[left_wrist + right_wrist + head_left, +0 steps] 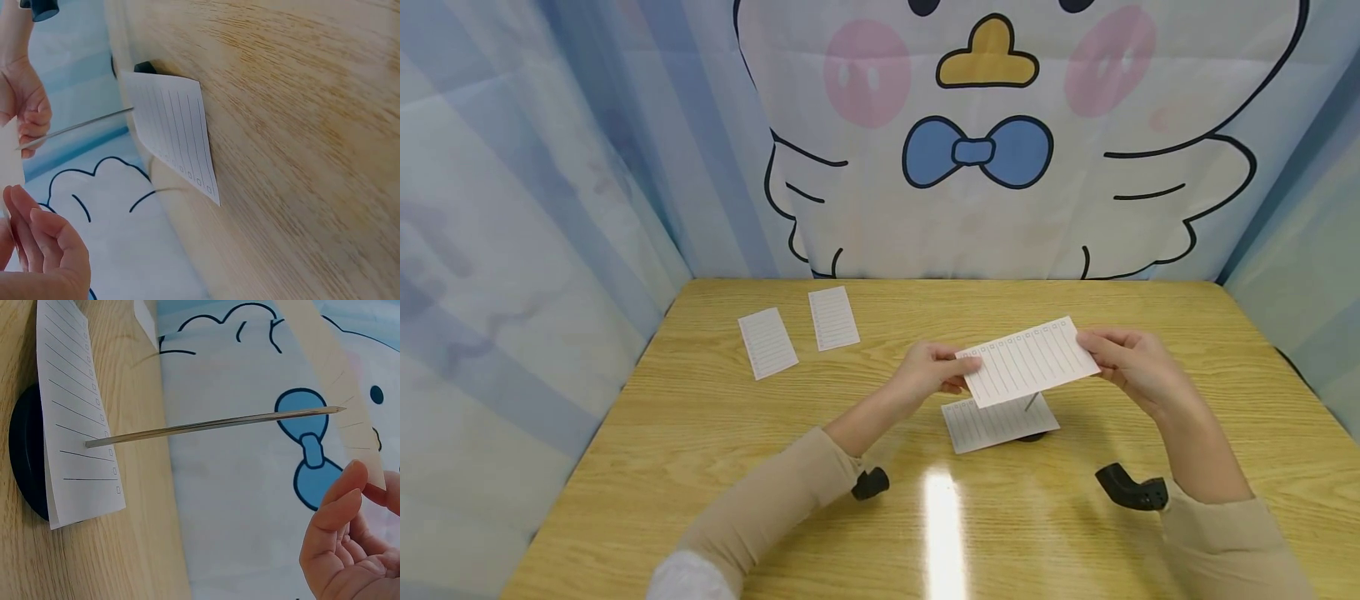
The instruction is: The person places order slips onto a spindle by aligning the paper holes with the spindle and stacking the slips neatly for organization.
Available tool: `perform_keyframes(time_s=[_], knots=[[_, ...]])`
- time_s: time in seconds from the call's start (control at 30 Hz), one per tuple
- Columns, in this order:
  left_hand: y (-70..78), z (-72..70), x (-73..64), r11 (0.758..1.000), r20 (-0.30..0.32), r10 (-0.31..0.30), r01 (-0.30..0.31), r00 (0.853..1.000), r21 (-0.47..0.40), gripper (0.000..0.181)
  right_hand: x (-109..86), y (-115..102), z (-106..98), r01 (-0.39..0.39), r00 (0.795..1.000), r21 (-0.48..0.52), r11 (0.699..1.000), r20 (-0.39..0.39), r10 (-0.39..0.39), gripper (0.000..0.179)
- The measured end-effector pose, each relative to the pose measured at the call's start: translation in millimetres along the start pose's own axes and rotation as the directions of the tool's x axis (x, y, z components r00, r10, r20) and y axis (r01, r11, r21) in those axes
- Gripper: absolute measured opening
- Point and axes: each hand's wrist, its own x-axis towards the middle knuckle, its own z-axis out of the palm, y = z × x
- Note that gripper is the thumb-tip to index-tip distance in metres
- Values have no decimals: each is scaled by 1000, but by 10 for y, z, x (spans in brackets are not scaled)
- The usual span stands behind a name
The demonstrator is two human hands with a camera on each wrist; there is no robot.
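Both hands hold a white lined checklist sheet (1027, 362) tilted above the table. The left hand (931, 367) pinches its left end between thumb and fingers. At the other end, the right hand (1138, 367) pinches the corner. Beneath it stands a paper spike with a thin metal rod (212, 427) and a round black base (26, 453). A similar sheet (1000, 423) is pierced by the rod and sits low over the base. In the right wrist view the pointed tip overlaps the held sheet, close under it; from the head view the sheet hides the tip.
Two more checklist sheets, a left one (768, 343) and a right one (833, 318), lie on the wooden table (700, 467) at the far left. Black wrist mounts (1131, 489) stick out by the sleeves. A cartoon curtain (970, 225) hangs behind the table.
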Motion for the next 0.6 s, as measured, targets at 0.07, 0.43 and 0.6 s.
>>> perform_keyframes(time_s=[0.07,0.43,0.6], knots=[[-12,2,3,1000,-12,-11,11,1000,-13,19,1,6,-4,-6,1000,9,1000,12,6,14],[-56,-4,23,1000,-23,-22,21,1000,-19,23,20,50,-15,-37,999,-19,999,25,37,12],[-77,0,30,1000,-13,-26,26,1000,-9,20,28,80,-20,-38,998,-13,999,43,38,12]])
